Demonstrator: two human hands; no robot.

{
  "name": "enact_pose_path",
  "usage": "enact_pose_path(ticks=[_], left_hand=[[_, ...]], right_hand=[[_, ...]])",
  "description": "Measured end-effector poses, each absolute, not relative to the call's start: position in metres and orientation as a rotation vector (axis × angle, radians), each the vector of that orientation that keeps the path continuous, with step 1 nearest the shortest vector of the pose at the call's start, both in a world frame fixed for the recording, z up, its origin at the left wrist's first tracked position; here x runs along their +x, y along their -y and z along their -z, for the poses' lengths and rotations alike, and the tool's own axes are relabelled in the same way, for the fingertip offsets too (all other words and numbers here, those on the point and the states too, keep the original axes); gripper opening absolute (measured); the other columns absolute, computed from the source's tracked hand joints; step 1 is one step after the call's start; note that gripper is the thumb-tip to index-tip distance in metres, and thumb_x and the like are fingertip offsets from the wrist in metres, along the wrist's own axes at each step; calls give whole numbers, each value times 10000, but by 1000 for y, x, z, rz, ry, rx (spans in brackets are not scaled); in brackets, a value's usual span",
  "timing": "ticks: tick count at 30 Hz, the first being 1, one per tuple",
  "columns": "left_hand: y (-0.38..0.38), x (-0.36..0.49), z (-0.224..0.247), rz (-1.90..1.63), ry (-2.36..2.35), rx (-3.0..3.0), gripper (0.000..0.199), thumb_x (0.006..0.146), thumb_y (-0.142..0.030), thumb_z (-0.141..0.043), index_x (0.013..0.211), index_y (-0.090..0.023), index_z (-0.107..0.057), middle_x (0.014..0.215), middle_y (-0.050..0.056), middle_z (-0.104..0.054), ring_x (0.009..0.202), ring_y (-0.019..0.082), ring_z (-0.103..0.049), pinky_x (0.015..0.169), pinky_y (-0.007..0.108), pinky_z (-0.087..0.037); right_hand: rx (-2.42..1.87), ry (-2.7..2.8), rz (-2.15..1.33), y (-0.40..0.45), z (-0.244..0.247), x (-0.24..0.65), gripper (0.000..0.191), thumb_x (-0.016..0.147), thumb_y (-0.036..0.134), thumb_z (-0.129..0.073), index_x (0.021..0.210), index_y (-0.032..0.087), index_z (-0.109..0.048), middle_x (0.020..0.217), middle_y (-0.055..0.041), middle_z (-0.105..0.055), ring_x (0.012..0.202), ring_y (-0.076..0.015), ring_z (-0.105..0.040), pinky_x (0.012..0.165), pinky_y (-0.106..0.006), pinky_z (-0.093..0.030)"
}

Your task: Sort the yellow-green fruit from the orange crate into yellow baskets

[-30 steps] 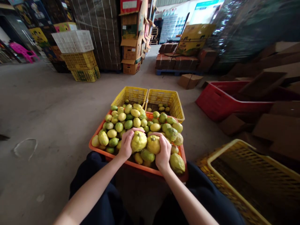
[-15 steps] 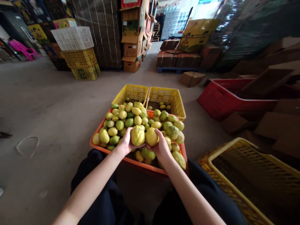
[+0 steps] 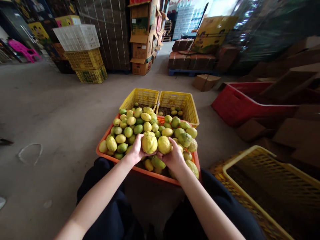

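Note:
In my left hand (image 3: 137,150) is a large, bumpy yellow lemon (image 3: 149,143), with the thumb on its side and fingers beneath. A smaller, rounder lemon (image 3: 164,145) rests in my right hand (image 3: 175,156), cupped from below and the right. The two fruits are side by side, nearly touching. Both hands are over an orange crate (image 3: 160,177) heaped with yellow and green lemons (image 3: 128,132). My fingertips are partly hidden under the fruits.
Beyond the orange crate, two yellow crates (image 3: 141,93) (image 3: 178,96) hold a few lemons. A yellow crate (image 3: 246,156) stands at right, with a red bin (image 3: 250,105) and cardboard behind it. Stacked boxes (image 3: 141,50) and white and yellow crates (image 3: 77,38) stand farther back.
Both lemons have shifted slightly right and been turned a little in the hands. The right thumb has moved off the top of the smaller lemon toward its side.

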State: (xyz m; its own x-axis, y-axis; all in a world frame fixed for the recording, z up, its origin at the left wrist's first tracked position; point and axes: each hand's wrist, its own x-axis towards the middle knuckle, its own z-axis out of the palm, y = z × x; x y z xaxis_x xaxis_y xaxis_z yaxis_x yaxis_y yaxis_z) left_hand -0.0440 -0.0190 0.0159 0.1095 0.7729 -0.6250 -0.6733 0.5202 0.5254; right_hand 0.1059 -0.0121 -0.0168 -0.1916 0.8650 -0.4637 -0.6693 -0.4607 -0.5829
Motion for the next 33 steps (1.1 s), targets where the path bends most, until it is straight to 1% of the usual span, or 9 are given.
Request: enact_pose_path(ticks=[3, 8, 14, 17, 20, 23, 28, 31, 33], left_hand=[[18, -45, -22, -1077, -1003, 137, 423, 1046, -392, -489, 1374, -176, -646, 1074, 103, -800, 873, 251, -780, 758, 379, -684], [18, -49, -25, -1071, -883, 93, 494, 1032, -526, -517, 1282, -129, -674, 776, 69, -738, 575, 203, -696, 479, 278, -579], [23, -48, -26, -1165, -616, -94, 548, 1018, -523, -527, 1374, -115, -615, 950, 120, -771, 828, 244, -778, 775, 385, -680], [21, -48, -26, -1174, -573, -87, 589, 1016, -489, -471, 1428, -85, -587, 1013, 154, -776, 905, 285, -782, 855, 460, -673], [17, -49, -28, -1184, -600, -63, 547, 1017, -361, -413, 1467, -87, -564, 1062, 179, -779, 1006, 328, -779, 845, 486, -666], [15, -51, -30, -1201, -616, -52, 494, 1039, -327, -427, 1473, -133, -563, 1074, 155, -779, 991, 300, -776, 775, 411, -664], [16, -51, -29, -1185, -508, -139, 503, 1031, -465, -538, 1437, -175, -603, 1066, 123, -767, 835, 200, -743, 661, 262, -626], [18, -49, -29, -1267, -523, -154, 475, 1024, -463, -558, 1410, -194, -612, 996, 88, -761, 840, 206, -748, 733, 312, -660], [19, -48, -29, -1265, -554, -116, 467, 1028, -430, -550, 1421, -183, -600, 1034, 97, -769, 913, 232, -767, 769, 345, -671]], right_hand=[[-958, 194, -1938, 9, 4, 112, 173, 935, 377, -650, 899, 209, -639, 675, -48, -703, 502, -193, -648, 365, -254, -499], [-937, 174, -1854, 11, -12, 118, 199, 898, 401, -720, 929, 223, -636, 669, -21, -698, 507, -181, -653, 395, -254, -533], [-904, 111, -1847, 18, -25, 111, 72, 893, 258, -661, 948, 215, -647, 730, -45, -747, 582, -186, -706, 456, -233, -562], [-855, 80, -1884, 18, -28, 111, 177, 911, 313, -605, 997, 178, -681, 796, -96, -777, 613, -208, -721, 496, -275, -598], [-785, 88, -1856, 16, -25, 115, 254, 844, 274, -606, 1048, 158, -704, 943, -143, -809, 725, -242, -764, 600, -333, -652], [-760, 137, -1805, 12, -21, 121, 227, 800, 248, -656, 1014, 186, -702, 960, -134, -807, 815, -273, -778, 667, -381, -674], [-717, 104, -1798, 11, -14, 123, 184, 843, 333, -734, 971, 221, -666, 845, -62, -742, 721, -221, -726, 533, -299, -619], [-742, 63, -1848, 14, -11, 120, 162, 863, 349, -729, 949, 227, -666, 817, -48, -712, 686, -184, -695, 481, -233, -565], [-768, 136, -1864, 15, -9, 119, 177, 851, 375, -744, 941, 236, -682, 849, -66, -733, 696, -202, -701, 482, -257, -571]])
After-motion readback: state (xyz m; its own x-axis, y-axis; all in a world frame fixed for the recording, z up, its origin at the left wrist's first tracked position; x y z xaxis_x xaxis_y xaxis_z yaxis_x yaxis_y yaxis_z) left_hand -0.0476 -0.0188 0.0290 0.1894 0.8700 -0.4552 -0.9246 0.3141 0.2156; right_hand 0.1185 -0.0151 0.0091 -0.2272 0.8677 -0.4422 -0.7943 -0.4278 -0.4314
